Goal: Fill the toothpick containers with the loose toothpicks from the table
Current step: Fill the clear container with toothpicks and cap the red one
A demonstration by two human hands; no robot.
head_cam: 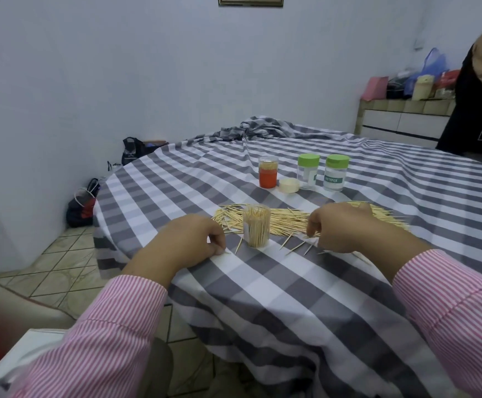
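toothpicks [288,221] under curled hands [340,228]

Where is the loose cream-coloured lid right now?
In the head view, the cream lid lies on the checked tablecloth, between the orange-labelled container and the nearer green-capped jar.

Four containers [257,229], one loose lid [289,185]

Pink-white striped sleeves [124,320] (buttoned cuffs), both arms.
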